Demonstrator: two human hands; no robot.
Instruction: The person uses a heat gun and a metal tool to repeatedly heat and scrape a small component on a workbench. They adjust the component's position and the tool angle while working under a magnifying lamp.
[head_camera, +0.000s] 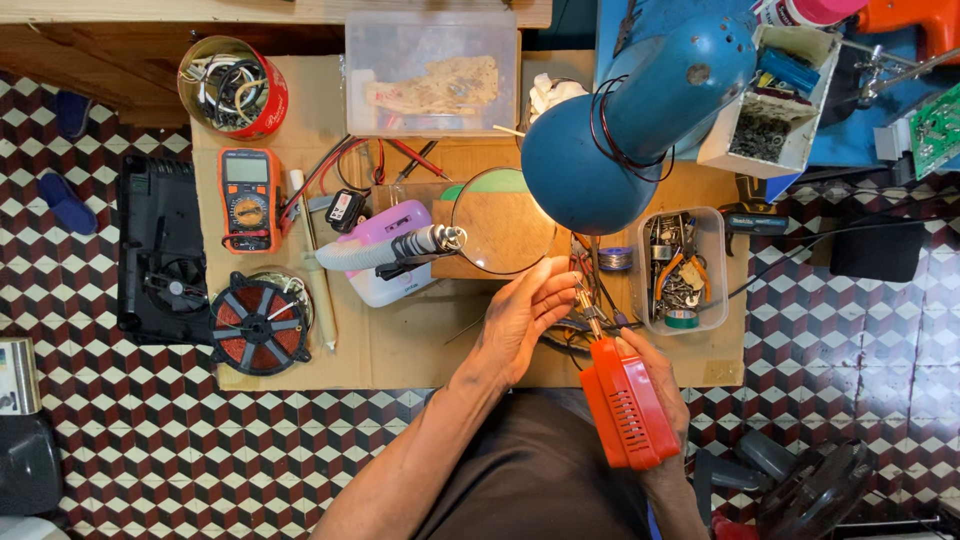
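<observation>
At nine o'clock of the bench (400, 350), which is covered with cardboard, lies one black fan unit (162, 262) on the patterned floor. At ten o'clock stands one red tin (233, 87) full of wires, below it one orange multimeter (250, 198), and below that one copper coil disc (259, 323). At twelve o'clock there is one clear plastic box (432, 72). In the centre stands one magnifying lens (500, 220) on a flexible arm, beside one lilac-and-white case (388, 252). At one o'clock hangs one blue desk lamp (640, 120).

The left hand (525, 315) is at five o'clock of the lens, fingers curled together near a small part that I cannot see clearly. The right hand (655, 385) is clamped on one orange soldering gun (625, 400), whose tip points up toward the left fingers. The two hands are close but not touching. I judge that a solder joint is being made; it calls for a steady tip on the small part.

At three o'clock stands one clear tray (683, 270) of small parts, and at two o'clock one white box (775, 100) of scrap.
</observation>
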